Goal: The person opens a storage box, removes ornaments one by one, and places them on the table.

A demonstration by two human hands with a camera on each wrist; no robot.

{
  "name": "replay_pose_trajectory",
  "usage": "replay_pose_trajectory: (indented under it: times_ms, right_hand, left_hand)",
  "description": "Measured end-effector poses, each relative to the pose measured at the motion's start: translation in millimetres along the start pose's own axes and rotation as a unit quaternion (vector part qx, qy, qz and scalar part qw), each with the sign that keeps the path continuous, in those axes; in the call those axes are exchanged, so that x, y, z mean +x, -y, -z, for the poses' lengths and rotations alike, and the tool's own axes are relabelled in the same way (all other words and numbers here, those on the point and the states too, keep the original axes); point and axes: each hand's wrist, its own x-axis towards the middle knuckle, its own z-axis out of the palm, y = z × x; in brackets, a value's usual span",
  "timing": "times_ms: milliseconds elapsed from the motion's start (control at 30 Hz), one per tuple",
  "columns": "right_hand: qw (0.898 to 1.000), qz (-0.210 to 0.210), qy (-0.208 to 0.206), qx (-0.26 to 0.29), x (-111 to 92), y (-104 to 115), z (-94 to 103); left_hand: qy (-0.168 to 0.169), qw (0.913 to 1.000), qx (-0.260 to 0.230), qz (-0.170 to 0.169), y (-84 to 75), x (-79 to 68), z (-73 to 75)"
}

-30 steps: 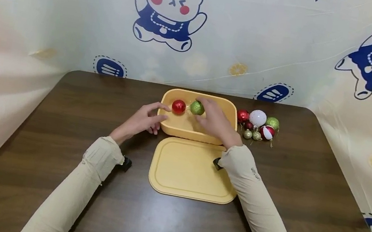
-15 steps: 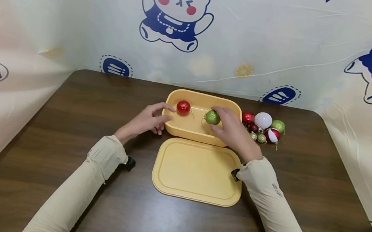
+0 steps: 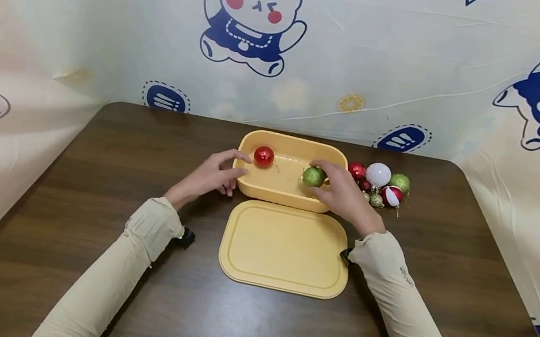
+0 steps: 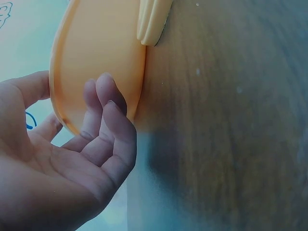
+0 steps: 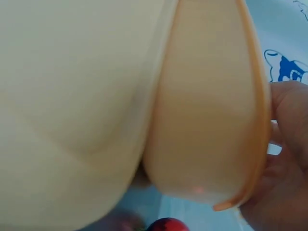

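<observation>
A yellow plastic box (image 3: 276, 197) stands lidless at the back of the table, a red Christmas ball (image 3: 263, 156) inside at its left. My right hand (image 3: 346, 197) reaches over the box's right end, thumb and fingers around a glittery green Christmas ball (image 3: 313, 176). In the right wrist view the box wall (image 5: 207, 96) hides that ball and my fingertips. At the other end my left hand (image 3: 208, 175) holds the box wall, thumb and index finger over the rim. Its other fingers (image 4: 118, 132) curl along the outside in the left wrist view.
The flat yellow lid (image 3: 285, 249) lies directly in front of the box. Right of the box is a cluster of ornaments, with a white ball (image 3: 378, 174), another green ball (image 3: 400, 182) and a red-and-white one (image 3: 391, 196). A patterned curtain (image 3: 341, 45) rises behind the table.
My right hand has moved right within the box, and the green ball has gone with it from beside the red ball toward the right end. My left hand has stayed at the box's left end.
</observation>
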Motion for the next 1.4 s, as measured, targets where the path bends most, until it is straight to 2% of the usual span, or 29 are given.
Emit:
replay_pose_trajectory:
  times_ms: [200, 533, 767, 933, 1200, 1400]
  right_hand:
    - [1.000, -0.006, -0.025, 0.001, 0, -5, -4.1]
    - [1.000, -0.011, -0.021, 0.008, 2, -6, -6.1]
    - [0.994, -0.026, -0.023, 0.103, 2, -6, -4.0]
    - [0.989, -0.039, -0.023, 0.140, 0, -5, 7.4]
    - [0.990, -0.052, -0.028, 0.129, -7, -5, 32.5]
    - [0.989, -0.094, -0.047, 0.104, -16, -13, 54.4]
  left_hand:
    - [-0.001, 1.0000, 0.000, 0.003, 0.7, 2.2, -0.3]
    - [0.000, 1.0000, 0.006, 0.000, 0.0, 0.3, 0.8]
    - [0.002, 0.9999, 0.010, 0.004, 0.1, 0.5, 0.4]
    - [0.002, 0.9999, 0.013, 0.003, 0.5, 1.8, 0.2]
    - [0.004, 0.9999, 0.015, -0.004, -0.6, 1.9, 0.7]
    - [0.010, 0.9998, 0.018, -0.005, -0.1, 1.0, 1.2]
